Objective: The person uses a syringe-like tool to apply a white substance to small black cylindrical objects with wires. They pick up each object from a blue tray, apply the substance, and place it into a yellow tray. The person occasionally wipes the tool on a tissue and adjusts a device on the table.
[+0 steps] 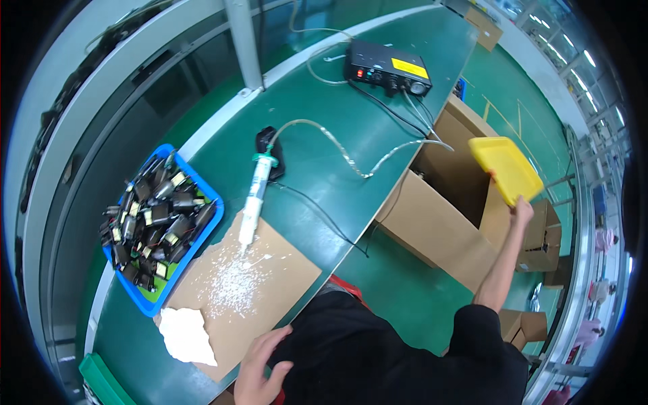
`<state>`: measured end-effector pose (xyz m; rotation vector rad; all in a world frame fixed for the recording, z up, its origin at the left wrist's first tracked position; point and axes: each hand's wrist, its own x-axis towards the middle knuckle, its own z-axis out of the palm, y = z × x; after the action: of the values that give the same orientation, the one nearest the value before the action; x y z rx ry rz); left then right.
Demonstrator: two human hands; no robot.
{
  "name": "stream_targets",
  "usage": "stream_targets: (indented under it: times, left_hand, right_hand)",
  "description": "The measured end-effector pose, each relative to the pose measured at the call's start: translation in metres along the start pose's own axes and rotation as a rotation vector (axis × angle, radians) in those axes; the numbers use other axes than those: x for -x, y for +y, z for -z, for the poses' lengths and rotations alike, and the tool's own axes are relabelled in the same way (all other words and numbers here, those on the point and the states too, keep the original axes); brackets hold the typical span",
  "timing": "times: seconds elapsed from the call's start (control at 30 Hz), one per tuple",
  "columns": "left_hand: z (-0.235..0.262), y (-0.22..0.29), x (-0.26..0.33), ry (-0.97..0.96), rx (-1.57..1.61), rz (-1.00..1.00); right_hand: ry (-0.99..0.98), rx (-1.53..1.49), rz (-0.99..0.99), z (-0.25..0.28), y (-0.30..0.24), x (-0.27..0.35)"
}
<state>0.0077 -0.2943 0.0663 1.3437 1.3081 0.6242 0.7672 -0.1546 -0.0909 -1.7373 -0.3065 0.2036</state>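
My right hand (pixel 522 211) is stretched out to the right and grips the edge of a shallow yellow tray (pixel 507 169). The tray is tilted beside an open cardboard box (pixel 439 219), above the floor. At the table's front edge my left hand (pixel 260 368) has its fingers apart and holds nothing. Nearest to it lies a cardboard sheet (pixel 283 266) strewn with white specks, with a white paper or cloth piece (pixel 187 335) on it. A white dispensing syringe (pixel 253 202) rests with its tip on the sheet and its top end on a black object (pixel 270 152).
A blue tray (pixel 217 214) of small dark motor-like parts (pixel 158 216) stands at the left. At the back, a black control box (pixel 388 67) connects to the syringe by a clear hose (pixel 331 138). More cartons (pixel 542 236) stand on the floor at right; a green bin (pixel 101 381) sits lower left.
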Motion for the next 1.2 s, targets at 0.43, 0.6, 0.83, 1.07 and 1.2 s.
stream_targets:
  times: [0.43, 0.6, 0.83, 1.07, 1.2]
  left_hand:
    - [0.026, -0.014, 0.013, 0.162, 0.296, -0.239]
    - [0.031, -0.032, 0.043, 0.581, 0.457, -0.431]
    - [0.069, -0.112, 0.153, 1.498, 0.736, -0.143]
    - [0.097, -0.204, 0.229, 1.762, 0.766, -0.036]
    - [0.103, -0.163, 0.187, 1.891, 0.592, 0.066]
  right_hand:
    - [-0.836, -0.179, 0.349, -0.044, -0.202, 0.287]
    - [-1.444, -0.177, 0.518, -0.106, -0.218, 0.499]
    - [-2.033, 0.084, 0.584, -0.136, -0.21, 0.637]
    - [-1.293, 0.023, 0.468, -0.195, -0.222, 0.502]
    - [-0.747, 0.19, 0.67, -0.291, -0.175, 0.311]
